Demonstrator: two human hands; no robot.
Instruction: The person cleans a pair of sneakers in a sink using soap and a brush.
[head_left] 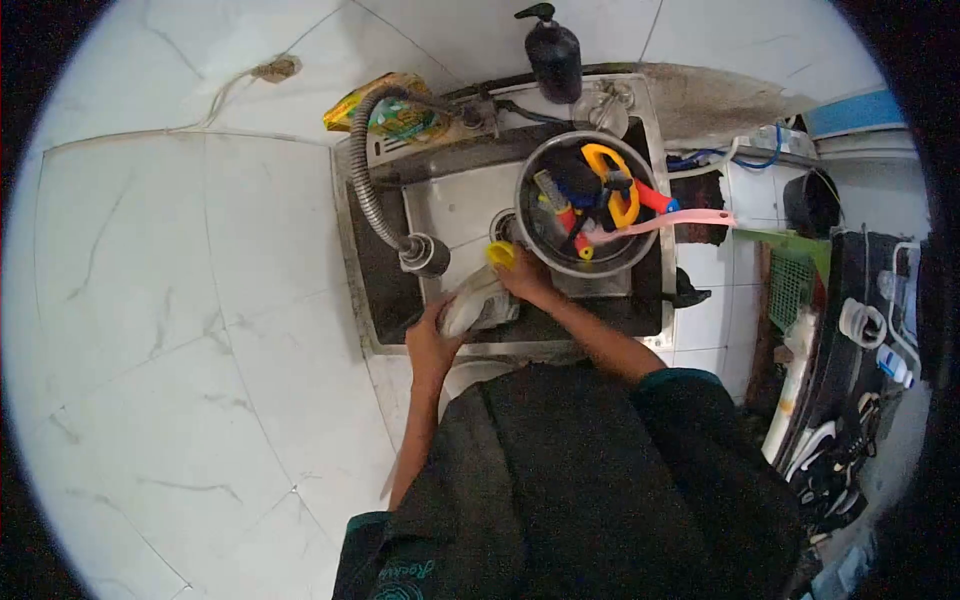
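Low in the metal sink [440,205], my left hand [432,345] is closed on the near end of a pale, rounded, long item [466,312], whose exact kind I cannot tell. My right hand [524,277] is closed around a small yellow round piece [500,254] at the far end of that item, close to the drain [503,225]. Just beyond my right hand sits a round metal basin [584,268]. It holds toy-like tools, among them a yellow-handled one [626,205], a red and blue one [655,198] and a pink long-handled utensil [690,218].
A flexible faucet [365,185] arches over the sink's left side, its head [425,256] near my left hand. Behind the sink stand a black pump bottle [553,62] and a yellow-green packet [410,118]. Shelving with a green basket [790,285] is at the right.
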